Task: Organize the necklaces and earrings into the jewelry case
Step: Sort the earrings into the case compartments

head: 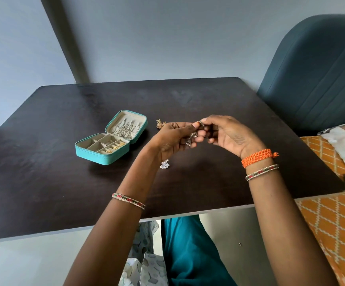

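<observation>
1. I see my left hand (174,139) and right hand (227,135) meeting above the middle of the dark table (208,182), fingers curled, both pinching one silver earring (194,134) between them; its small bells dangle under the fingertips.
2. Just behind my left hand, a gold dome-shaped earring (159,124) lies on the table, partly hidden by the knuckles.
3. Below my left wrist, a silver fan-shaped earring (164,164) lies on the tabletop.
4. To the left of the hands, well apart from them, the teal jewelry case (97,153) stands open. Silver chains (126,129) lie in its raised lid; gold pieces (116,147) sit in the right-hand compartments of the tray.
5. Bangles (128,200) circle my left wrist; an orange thread band (257,157) and more bangles circle the right.
6. A teal chair (320,79) stands at the table's far right corner.
</observation>
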The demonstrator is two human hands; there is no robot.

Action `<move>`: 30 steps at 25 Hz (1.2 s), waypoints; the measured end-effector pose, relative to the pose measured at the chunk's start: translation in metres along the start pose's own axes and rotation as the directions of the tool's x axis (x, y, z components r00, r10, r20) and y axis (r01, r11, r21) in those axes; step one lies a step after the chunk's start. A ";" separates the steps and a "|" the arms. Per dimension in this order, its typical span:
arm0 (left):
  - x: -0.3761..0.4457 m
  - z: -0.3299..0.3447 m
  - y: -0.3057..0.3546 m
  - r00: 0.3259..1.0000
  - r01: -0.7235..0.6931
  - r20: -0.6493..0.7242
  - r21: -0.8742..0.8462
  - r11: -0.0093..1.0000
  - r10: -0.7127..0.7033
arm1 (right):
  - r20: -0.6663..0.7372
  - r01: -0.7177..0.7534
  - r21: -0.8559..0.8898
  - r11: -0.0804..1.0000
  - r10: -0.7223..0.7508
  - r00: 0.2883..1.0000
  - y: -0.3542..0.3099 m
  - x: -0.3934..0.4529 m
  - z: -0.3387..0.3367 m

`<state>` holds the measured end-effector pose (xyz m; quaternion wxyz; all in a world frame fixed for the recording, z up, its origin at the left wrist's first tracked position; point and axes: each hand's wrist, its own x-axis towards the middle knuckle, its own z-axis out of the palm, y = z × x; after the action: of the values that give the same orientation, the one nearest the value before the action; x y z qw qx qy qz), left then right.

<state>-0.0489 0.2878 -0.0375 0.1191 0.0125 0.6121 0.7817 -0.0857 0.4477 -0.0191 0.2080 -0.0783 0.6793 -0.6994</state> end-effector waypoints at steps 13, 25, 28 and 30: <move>-0.004 -0.014 -0.003 0.971 0.012 -0.233 -0.152 0.988 -0.048 | -0.381 -0.145 -0.722 0.676 -0.214 0.899 0.030 0.047 -0.059; -0.003 -0.009 -0.013 0.946 0.094 -0.295 -0.153 0.984 -0.136 | -0.334 -0.360 -0.887 0.289 0.137 0.932 0.012 0.017 -0.045; -0.003 -0.008 -0.013 0.948 0.074 -0.297 -0.142 0.987 -0.114 | -0.418 -0.381 -0.878 0.290 -0.076 0.905 0.012 0.019 -0.041; -0.003 -0.006 -0.014 0.948 0.065 -0.302 -0.124 0.990 -0.100 | -0.383 -0.271 -0.880 0.390 -0.246 0.890 0.016 0.021 -0.036</move>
<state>-0.0451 0.2842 -0.0521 0.0556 -0.1415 0.5780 0.8017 -0.1157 0.4728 -0.0410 -0.0305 -0.0085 0.9791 -0.2010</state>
